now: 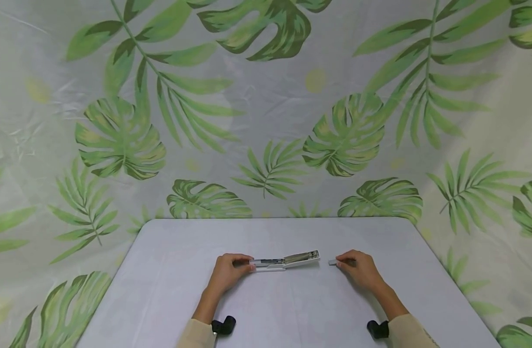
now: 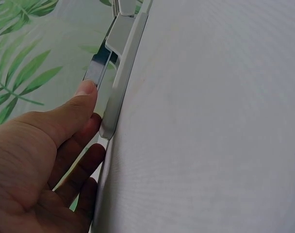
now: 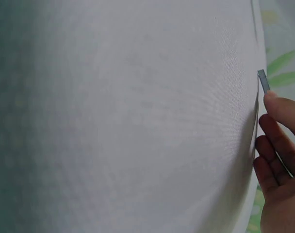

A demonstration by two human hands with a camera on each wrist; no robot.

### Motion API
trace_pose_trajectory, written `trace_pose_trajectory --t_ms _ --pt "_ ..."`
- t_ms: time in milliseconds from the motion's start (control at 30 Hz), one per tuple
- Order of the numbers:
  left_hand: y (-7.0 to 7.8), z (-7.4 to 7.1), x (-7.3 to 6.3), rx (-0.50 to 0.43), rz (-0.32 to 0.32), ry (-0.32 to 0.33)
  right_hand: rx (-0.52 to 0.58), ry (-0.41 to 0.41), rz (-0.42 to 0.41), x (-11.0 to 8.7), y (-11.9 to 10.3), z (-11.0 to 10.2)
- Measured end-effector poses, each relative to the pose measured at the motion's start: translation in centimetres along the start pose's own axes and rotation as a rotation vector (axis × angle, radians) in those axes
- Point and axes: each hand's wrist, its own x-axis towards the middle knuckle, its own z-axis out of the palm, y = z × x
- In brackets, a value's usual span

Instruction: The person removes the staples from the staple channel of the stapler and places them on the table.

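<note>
Here, left hand [image 1: 229, 271]: extended from the near left, pinching the left end of an opened stapler [image 1: 288, 261] midway across the surface [image 1: 292, 309].
Right hand [image 1: 359, 270]: extended from the near right, pinching a small grey strip [image 1: 332, 262] just right of it.
Head view: alone shows the stapler whole.
Wrist views: reveal lower fingers [image 2: 85, 166] bent below each thumb [image 2: 79, 108].

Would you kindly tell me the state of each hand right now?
Left hand: closed, holding one end of the opened stapler.
Right hand: closed, pinching a small grey strip.
</note>
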Motion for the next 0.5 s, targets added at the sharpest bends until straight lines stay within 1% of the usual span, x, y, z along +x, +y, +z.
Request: trace_pose_trajectory --t_ms 100,200,300,400,500 --pt "0.05 -0.05 0.03 -0.004 -0.004 -0.002 -0.023 -0.003 -0.021 0.07 0.25 0.13" --pt "0.17 -0.13 0.05 -0.01 -0.01 -0.004 -0.066 -0.004 -0.081 0.29 0.44 0.22" --pt "0.34 -0.22 0.02 -0.018 -0.02 -0.008 -0.094 -0.017 -0.119 0.55 0.38 0.15" --pt "0.38 -0.26 -0.05 -0.02 -0.024 -0.012 -0.1 -0.04 -0.118 0.72 0.29 0.03" --pt "0.39 -0.26 -0.1 -0.023 -0.031 -0.018 -0.095 -0.058 -0.094 0.76 0.22 -0.08"
